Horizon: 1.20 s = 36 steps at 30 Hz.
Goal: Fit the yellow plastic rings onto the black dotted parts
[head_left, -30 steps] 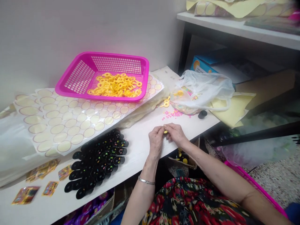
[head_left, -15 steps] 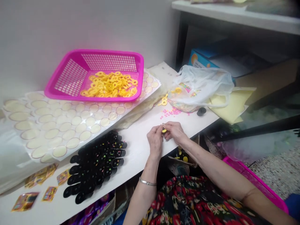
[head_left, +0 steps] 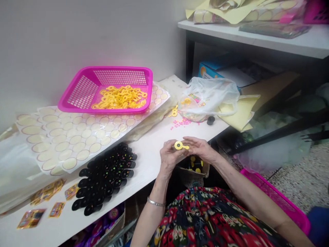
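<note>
Pinched in my left hand [head_left: 167, 156] is a small yellow plastic ring piece [head_left: 181, 146] with a short tail and a dark round centre. Its flat ring side faces up, and the tail points right. Close beside it is my right hand [head_left: 203, 150], fingers stretched and loosely apart; whether they touch the tail I cannot tell. Below both hands a box [head_left: 205, 171] holds yellow and black pieces. To the left, rows of black cup-like pieces [head_left: 102, 185] lie packed together, some with coloured bits inside.
A pink basket [head_left: 105, 110] of yellow ring pieces stands on sticker sheets [head_left: 77, 140]. Pink beads [head_left: 182, 122], a white plastic bag [head_left: 218, 92] and a black cap [head_left: 210, 120] lie beyond my hands. Shiny wrappers [head_left: 31, 219] lie front left. A shelf [head_left: 246, 39] overhangs the right.
The view has tilted up a little. My hands have turned the yellow ring piece so its ring and tail show, and my right fingers have loosened from their pinch.
</note>
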Available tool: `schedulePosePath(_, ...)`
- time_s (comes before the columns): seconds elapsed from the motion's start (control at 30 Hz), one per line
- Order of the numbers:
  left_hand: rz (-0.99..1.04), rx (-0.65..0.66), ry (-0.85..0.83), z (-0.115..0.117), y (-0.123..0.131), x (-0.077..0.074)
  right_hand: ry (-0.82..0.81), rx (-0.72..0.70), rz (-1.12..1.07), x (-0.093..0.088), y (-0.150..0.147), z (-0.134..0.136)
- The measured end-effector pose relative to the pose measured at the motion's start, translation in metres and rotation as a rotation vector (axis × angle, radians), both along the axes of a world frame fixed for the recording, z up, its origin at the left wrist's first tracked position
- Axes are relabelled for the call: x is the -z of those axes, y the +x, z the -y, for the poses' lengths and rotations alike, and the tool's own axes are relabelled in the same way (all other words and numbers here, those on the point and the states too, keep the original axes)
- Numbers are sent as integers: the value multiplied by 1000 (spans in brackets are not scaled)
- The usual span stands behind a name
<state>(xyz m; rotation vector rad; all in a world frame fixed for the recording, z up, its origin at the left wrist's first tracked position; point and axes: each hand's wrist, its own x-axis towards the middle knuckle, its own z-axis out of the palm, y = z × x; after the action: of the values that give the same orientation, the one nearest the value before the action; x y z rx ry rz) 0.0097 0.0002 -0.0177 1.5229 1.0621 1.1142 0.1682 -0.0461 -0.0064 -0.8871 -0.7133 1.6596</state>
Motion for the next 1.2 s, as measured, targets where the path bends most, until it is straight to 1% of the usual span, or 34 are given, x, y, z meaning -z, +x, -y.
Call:
schedulePosePath(0.07,-26,32,39,8,1,-7,33,-2,-13,4,5,8)
schedulePosePath(0.13,-71,62,91,14,2,-14,39,-32,-5,6,7,12)
schedulePosePath(0.2,-139,100,181,18,3,-18,30,-62,6,6,7,13)
schedulePosePath(0.33,-308,266,410,24,5,-19,-5,-103,61,1,9,11)
schedulePosePath(0.43,-356,302,501,30,8,-16,-23,-172,125,-3,11,12)
schedulePosePath(0.53,-370,300,546,35,11,-13,-43,-172,151,-4,9,16)
schedulePosePath(0.6,-373,301,553,38,12,-10,-55,-122,163,-1,6,19)
schedulePosePath(0.73,-350,328,520,39,15,-3,-66,2,163,9,0,26)
schedulePosePath(0.8,-345,314,482,40,17,-1,-50,10,145,12,0,29)
schedulePosePath(0.87,-356,308,445,44,17,-2,-29,-49,142,11,3,33)
schedulePosePath(0.93,-373,342,433,49,14,-4,-22,-178,192,7,10,36)
schedulePosePath(1.0,-392,373,457,54,5,-5,-14,-316,294,6,18,38)
schedulePosePath(1.03,-417,348,471,57,-3,-5,-15,-373,371,7,22,38)
schedulePosePath(1.07,-455,272,487,59,-14,-4,-27,-428,473,10,24,37)
schedulePosePath(1.1,-505,152,502,60,-26,-3,-29,-463,597,14,26,35)
schedulePosePath(1.13,-565,-16,516,61,-41,-2,-17,-484,747,19,26,33)
schedulePosePath(1.2,-701,-401,532,61,-73,-1,35,-501,1076,32,21,26)
